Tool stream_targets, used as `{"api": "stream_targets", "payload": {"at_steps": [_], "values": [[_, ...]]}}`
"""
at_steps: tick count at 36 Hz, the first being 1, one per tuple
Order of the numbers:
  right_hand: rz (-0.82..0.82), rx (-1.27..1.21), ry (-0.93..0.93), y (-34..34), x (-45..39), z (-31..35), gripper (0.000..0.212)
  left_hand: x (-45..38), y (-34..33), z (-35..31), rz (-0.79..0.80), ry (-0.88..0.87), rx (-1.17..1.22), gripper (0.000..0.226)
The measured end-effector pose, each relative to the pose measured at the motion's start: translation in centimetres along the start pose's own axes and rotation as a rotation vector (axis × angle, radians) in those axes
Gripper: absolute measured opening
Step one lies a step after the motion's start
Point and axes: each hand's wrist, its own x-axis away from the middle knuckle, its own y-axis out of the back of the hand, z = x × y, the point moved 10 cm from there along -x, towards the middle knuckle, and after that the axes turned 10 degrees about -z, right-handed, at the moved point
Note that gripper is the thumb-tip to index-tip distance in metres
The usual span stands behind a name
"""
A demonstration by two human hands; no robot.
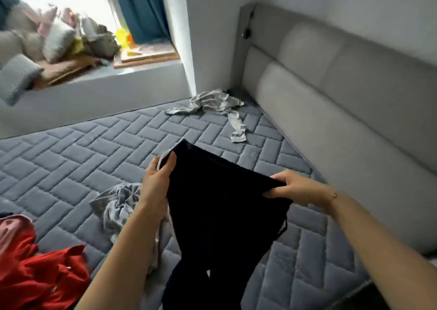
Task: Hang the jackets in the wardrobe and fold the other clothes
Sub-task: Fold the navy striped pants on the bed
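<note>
Nearest to me, I hold a pair of black trousers (220, 205) up by the waistband, above the bed (94, 144). My left hand (156, 179) pinches one end of the band, thumb in front and fingers curled behind the cloth. My right hand (295, 187) pinches the other end in the same way. The band is stretched between both hands, and the legs hang down toward me, so I think the garment is held like this to make it straight before folding.

Just beside my left arm, a crumpled grey garment (115, 208) lies on the mattress, partly hidden by the arm. At the lower left lies a red garment (42, 272), touching something pink (14, 229).

Farther away, near the corner of the padded headboard (331, 85), a light grey piece of clothing (212, 106) lies loose, not yet folded. Beyond the bed, a window ledge (106, 82) carries cushions (56, 37), which look blurred. I see no wardrobe here.
</note>
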Motion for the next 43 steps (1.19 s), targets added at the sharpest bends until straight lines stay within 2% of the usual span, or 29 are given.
{"api": "stream_targets", "payload": {"at_steps": [1, 3, 6, 9, 12, 15, 18, 23, 29, 32, 36, 37, 41, 43], "values": [[-0.023, -0.034, 0.005, 1.8, 1.5, 1.3, 0.007, 0.4, -1.5, -1.9, 0.051, -0.03, -0.002, 0.008], [-0.109, -0.117, 0.026, 5.6, 4.3, 3.6, 0.008, 1.3, -4.5, -5.5, 0.166, -0.087, -0.006, 0.018], [-0.339, -0.279, 0.088, 12.1, 8.4, 6.7, 0.018, 3.0, -9.2, -10.4, 0.339, -0.167, -0.063, 0.029], [-0.555, -0.435, 0.181, 18.4, 12.1, 9.3, 0.035, 4.9, -14.0, -14.7, 0.462, -0.248, -0.143, 0.024], [-0.638, -0.461, 0.293, 23.2, 15.3, 12.1, 0.045, 6.2, -18.5, -18.6, 0.511, -0.354, -0.236, 0.019], [-0.623, -0.432, 0.359, 27.1, 17.5, 14.3, 0.047, 6.3, -22.5, -22.2, 0.502, -0.435, -0.257, 0.004], [-0.674, -0.328, 0.406, 30.9, 19.5, 15.5, 0.041, 5.5, -26.2, -25.1, 0.457, -0.44, -0.178, 0.011], [-0.948, -0.077, 0.413, 38.0, 21.1, 15.1, 0.015, 5.5, -35.1, -26.3, 0.555, -0.429, -0.171, 0.017], [-1.284, 0.068, 0.461, 46.8, 23.3, 13.7, 0.005, 5.3, -45.8, -25.5, 0.633, -0.356, -0.216, 0.024], [-1.434, 0.073, 0.501, 50.4, 25.1, 13.3, 0.01, 5.9, -50.6, -26.4, 0.664, -0.359, -0.194, 0.025], [-1.482, -0.115, 0.537, 53.7, 27.3, 12.6, 0.043, 7.6, -55.2, -28.7, 0.719, -0.409, -0.101, 0.018], [-1.49, -0.16, 0.542, 54.2, 27.7, 12.6, 0.042, 7.9, -55.9, -29.2, 0.737, -0.419, -0.072, 0.019], [-1.496, -0.257, 0.578, 54.0, 28.7, 13.2, 0.013, 8.4, -56.7, -30.2, 0.792, -0.45, -0.017, 0.019], [-1.466, -0.31, 0.579, 52.8, 28.7, 13.1, 0.013, 8.1, -56.0, -30.0, 0.818, -0.45, -0.031, 0.015]]}}
